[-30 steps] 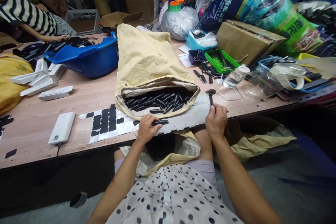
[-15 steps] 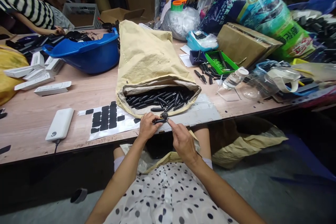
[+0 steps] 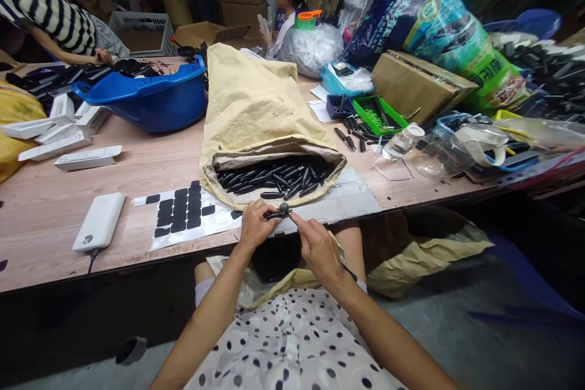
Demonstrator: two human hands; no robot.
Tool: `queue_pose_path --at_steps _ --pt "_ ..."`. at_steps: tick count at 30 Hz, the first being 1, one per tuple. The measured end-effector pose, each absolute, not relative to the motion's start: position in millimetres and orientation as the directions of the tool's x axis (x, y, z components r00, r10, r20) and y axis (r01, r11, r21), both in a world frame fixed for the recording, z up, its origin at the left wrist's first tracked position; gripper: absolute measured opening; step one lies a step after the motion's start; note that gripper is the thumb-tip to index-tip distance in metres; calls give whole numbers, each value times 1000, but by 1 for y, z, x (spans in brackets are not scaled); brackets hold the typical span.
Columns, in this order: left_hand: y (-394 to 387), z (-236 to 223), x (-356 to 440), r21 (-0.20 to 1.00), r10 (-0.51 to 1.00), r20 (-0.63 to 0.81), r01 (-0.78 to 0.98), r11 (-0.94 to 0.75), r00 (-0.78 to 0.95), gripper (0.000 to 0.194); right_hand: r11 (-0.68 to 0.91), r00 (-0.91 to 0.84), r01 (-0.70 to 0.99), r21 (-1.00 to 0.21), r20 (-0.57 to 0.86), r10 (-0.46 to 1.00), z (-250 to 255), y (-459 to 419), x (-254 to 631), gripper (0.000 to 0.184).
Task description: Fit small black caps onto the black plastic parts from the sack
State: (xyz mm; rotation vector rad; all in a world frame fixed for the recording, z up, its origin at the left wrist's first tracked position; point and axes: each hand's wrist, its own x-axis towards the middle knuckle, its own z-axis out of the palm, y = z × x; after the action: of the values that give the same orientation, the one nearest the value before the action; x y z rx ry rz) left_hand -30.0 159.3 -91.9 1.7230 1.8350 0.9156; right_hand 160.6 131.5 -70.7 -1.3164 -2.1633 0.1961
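Note:
At the table's near edge my left hand (image 3: pixel 253 228) pinches a thin black plastic part (image 3: pixel 273 215). My right hand (image 3: pixel 317 250) is closed on a black stick-like tool whose round head (image 3: pixel 284 208) meets that part. Just beyond them lies a tan paper sack (image 3: pixel 256 109) on its side, its mouth open toward me and filled with several black plastic parts (image 3: pixel 274 177). A white sheet with black square stickers (image 3: pixel 183 210) lies left of my hands.
A white power bank (image 3: pixel 98 221) sits at the left. A blue basin (image 3: pixel 146 97), white boxes (image 3: pixel 59 140), a green tray (image 3: pixel 379 114), a clear bottle (image 3: pixel 402 141) and a cardboard box (image 3: pixel 420 82) crowd the table. A person in a striped top (image 3: pixel 46 12) works far left.
My right hand came in from the right with the tool and brought its head to the part in my left hand; over the last half second both hands have barely moved.

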Motion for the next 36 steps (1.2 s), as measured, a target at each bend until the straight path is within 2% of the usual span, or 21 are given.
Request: queue_pose_path --at_steps 4,7,9,11,14,22,24,28,31,34,36 --pt "158 -93 -31 716 989 118 697 -22 -89 13 402 -175 763 -506 438 882 -66 146 175 42" --pt "157 -92 -32 705 990 124 708 -40 -66 13 209 44 851 -482 462 886 -58 177 199 43" --pt "156 -92 -33 698 990 131 713 -57 -49 13 9 212 882 -471 414 885 -54 203 218 43" --pt "155 -91 -34 698 990 138 712 -79 -26 12 -178 356 857 -483 306 883 -54 230 233 42" --pt "153 -91 -35 706 991 136 702 -96 -2 10 -349 449 827 -440 144 882 -61 257 242 38" --pt "151 -90 -42 682 986 158 715 -153 60 13 -317 408 872 -372 197 891 -81 259 229 34" --pt "145 -87 -40 657 972 218 723 -214 90 15 -320 406 872 -370 184 895 -79 258 227 34" --pt "113 -91 -25 598 886 403 667 -444 229 18 -313 395 877 -364 177 901 -77 259 227 35" --pt "85 -100 -11 546 863 410 679 -491 294 16 -309 389 884 -351 183 903 -77 259 227 36" --pt "76 -101 -1 488 845 383 695 -528 374 28 -310 382 891 -332 181 906 -77 259 226 36" --pt "89 -95 1 459 828 420 700 -547 371 29 -309 378 895 -322 179 908 -77 259 226 37"
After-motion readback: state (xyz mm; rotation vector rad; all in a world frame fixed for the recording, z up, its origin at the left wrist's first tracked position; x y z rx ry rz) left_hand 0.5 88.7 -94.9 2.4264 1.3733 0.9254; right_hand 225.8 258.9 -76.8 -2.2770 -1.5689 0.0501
